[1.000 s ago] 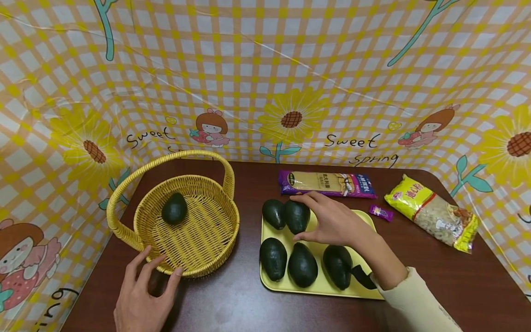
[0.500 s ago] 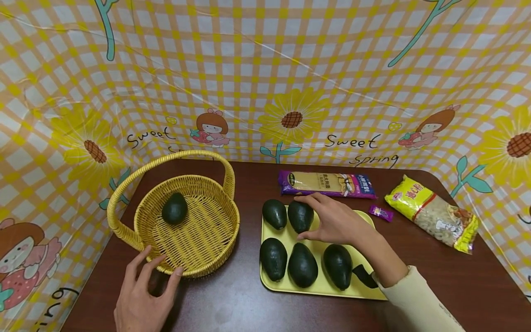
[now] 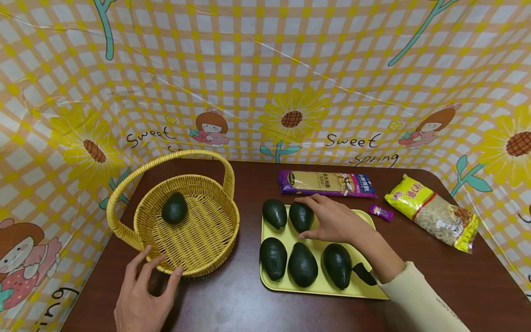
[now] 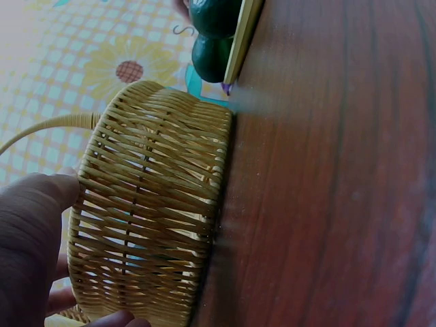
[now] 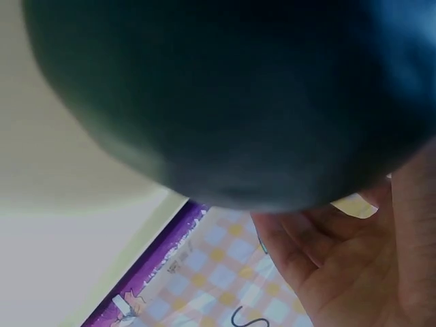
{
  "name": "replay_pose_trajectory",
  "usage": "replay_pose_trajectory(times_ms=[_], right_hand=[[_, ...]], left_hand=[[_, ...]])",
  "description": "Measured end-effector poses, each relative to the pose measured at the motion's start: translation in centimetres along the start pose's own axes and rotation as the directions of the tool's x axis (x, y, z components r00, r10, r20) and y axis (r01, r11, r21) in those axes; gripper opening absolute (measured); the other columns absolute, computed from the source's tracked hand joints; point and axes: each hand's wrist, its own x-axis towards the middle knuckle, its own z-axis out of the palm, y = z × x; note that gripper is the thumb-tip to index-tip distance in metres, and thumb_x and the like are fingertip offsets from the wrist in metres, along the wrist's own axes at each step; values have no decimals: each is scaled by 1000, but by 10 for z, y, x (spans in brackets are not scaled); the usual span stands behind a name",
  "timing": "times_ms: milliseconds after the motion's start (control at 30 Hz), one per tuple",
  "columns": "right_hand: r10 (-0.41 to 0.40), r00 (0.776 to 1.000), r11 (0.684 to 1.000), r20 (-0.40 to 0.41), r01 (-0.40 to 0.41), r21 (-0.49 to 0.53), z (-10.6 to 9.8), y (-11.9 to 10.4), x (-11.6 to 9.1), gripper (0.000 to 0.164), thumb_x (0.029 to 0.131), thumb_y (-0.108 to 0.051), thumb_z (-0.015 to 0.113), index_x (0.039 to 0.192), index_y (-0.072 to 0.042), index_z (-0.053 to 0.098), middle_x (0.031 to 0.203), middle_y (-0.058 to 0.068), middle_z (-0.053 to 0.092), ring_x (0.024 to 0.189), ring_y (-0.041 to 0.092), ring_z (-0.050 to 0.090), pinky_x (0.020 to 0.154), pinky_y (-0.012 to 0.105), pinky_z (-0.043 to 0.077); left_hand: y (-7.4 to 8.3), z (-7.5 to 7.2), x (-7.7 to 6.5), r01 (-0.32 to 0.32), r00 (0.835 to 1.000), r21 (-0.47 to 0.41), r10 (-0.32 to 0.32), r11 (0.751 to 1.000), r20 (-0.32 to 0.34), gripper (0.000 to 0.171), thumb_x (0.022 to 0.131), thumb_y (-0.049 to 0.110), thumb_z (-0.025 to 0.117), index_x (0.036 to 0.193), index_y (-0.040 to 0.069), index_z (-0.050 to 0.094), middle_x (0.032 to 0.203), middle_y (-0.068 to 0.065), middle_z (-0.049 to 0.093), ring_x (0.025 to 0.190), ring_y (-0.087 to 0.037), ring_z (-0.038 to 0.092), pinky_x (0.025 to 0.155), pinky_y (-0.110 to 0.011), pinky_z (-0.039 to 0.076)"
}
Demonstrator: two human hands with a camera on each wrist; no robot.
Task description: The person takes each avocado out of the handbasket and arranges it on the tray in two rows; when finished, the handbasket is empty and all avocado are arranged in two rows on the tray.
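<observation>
My right hand point(image 3: 333, 221) holds a dark green avocado point(image 3: 301, 217) at the back of the yellow tray point(image 3: 325, 291), fingers over its far end and thumb near its lower end. Beside it on the left lies another avocado point(image 3: 274, 214). Several more form the front row, among them a middle avocado point(image 3: 303, 265). In the right wrist view a large avocado point(image 5: 225, 116) hides much of the scene; which one is unclear. My left hand point(image 3: 143, 295) rests with spread fingers at the front rim of the wicker basket point(image 3: 199, 274); its thumb point(image 4: 58, 187) touches the rim. One avocado point(image 3: 174, 209) lies inside.
Behind the tray lies a purple pasta packet point(image 3: 327, 183). A small purple wrapper point(image 3: 380, 212) and a yellow food bag point(image 3: 433, 214) are to the right. A black strap-like piece point(image 3: 363, 275) shows by my right sleeve. The basket handle point(image 3: 166, 159) arches upward; patterned cloth point(image 3: 249, 69) stands behind.
My right hand and the back avocado have shifted slightly right, opening a small gap from the avocado at its left. The left hand and basket stay in place.
</observation>
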Motion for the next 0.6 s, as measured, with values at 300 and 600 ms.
replay_pose_trajectory(times_ms=[300,600], right_hand=[[-36,998,999,46,37,-21,6,0,6,93,82,-55,93,153,-10,55,139,26,62,124,45,66,90,60,60],[-53,995,998,84,57,-40,8,1,8,91,84,-56,90,154,-9,54,139,22,64,124,43,66,83,57,61]], left_hand=[[-2,0,-1,-9,1000,-5,9,1000,-2,44,82,27,96,118,9,80,145,-11,64,100,-42,72,68,-65,56],[0,-1,0,-6,1000,1,6,1000,7,43,83,29,95,119,10,80,146,-10,64,98,-41,72,65,-64,55]])
